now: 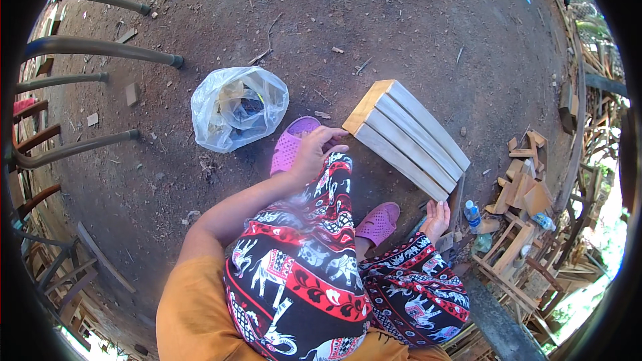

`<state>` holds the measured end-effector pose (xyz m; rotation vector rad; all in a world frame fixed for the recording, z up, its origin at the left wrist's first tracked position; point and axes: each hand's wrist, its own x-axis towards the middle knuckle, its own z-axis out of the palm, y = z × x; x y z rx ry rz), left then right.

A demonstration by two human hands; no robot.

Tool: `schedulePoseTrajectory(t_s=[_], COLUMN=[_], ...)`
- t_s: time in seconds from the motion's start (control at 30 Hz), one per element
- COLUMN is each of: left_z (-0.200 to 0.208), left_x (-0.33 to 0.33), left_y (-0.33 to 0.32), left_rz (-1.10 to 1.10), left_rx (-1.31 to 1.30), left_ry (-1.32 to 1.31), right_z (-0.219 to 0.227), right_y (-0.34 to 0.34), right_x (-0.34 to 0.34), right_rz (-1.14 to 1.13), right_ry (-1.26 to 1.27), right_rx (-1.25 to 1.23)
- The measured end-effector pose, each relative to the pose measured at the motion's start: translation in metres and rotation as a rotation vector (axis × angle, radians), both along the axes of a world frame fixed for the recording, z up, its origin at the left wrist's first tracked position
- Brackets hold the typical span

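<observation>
A slatted wooden piece (409, 139) with several pale grey slats and a yellowish end board is tilted in front of my knees, slightly right of centre. My left hand (319, 152) has curled fingers, its fingertips at the near left corner of the end board. At the opposite, near right end of the slats, my right hand (437, 219) touches the edge with its fingertips, palm turned up. Whether anything under the piece supports it is hidden.
A clear plastic bag (239, 109) stands open on the dirt floor (321, 33), left of my pink sandals (378, 223). Curved metal legs (100, 50) reach in from the left. Wood offcuts (521, 190) and a plastic bottle (472, 214) lie to the right.
</observation>
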<state>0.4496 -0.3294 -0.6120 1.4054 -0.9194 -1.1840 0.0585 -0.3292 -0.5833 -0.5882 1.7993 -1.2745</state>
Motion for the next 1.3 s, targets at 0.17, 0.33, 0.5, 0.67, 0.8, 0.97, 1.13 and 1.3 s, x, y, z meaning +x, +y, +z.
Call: schedulePoseTrajectory(t_s=[0.17, 0.33, 0.5, 0.67, 0.8, 0.97, 1.13, 1.3], left_z=[0.005, -0.001, -0.002, 0.002, -0.001, 0.001, -0.003, -0.006], left_x=[-0.002, 0.001, -0.003, -0.003, -0.001, -0.007, -0.003, 0.001], left_y=[-0.015, -0.022, -0.028, -0.027, -0.028, -0.027, -0.024, -0.023], left_rz=[-0.004, -0.046, -0.015, -0.006, -0.018, -0.095, -0.039, -0.086], left_rx=[-0.243, -0.251, -0.326, -0.273, -0.315, -0.276, -0.247, -0.11], left_ry=[-0.14, -0.371, -0.465, -0.433, -0.516, -0.48, -0.665, -0.7], right_z=[-0.003, -0.003, -0.005, -0.006, -0.004, 0.0, -0.009, -0.005], right_y=[0.001, 0.002, 0.002, 0.005, 0.005, 0.005, 0.004, 0.005], right_x=[-0.003, -0.001, -0.004, -0.004, 0.001, -0.001, 0.01, 0.016], right_rz=[-0.01, -0.012, -0.039, -0.021, -0.013, -0.02, -0.007, 0.005], right_ry=[0.017, -0.005, -0.018, -0.039, -0.051, -0.013, 0.024, 0.04], right_rx=[-0.008, -0.014, -0.002, -0.012, -0.032, -0.034, -0.043, -0.065])
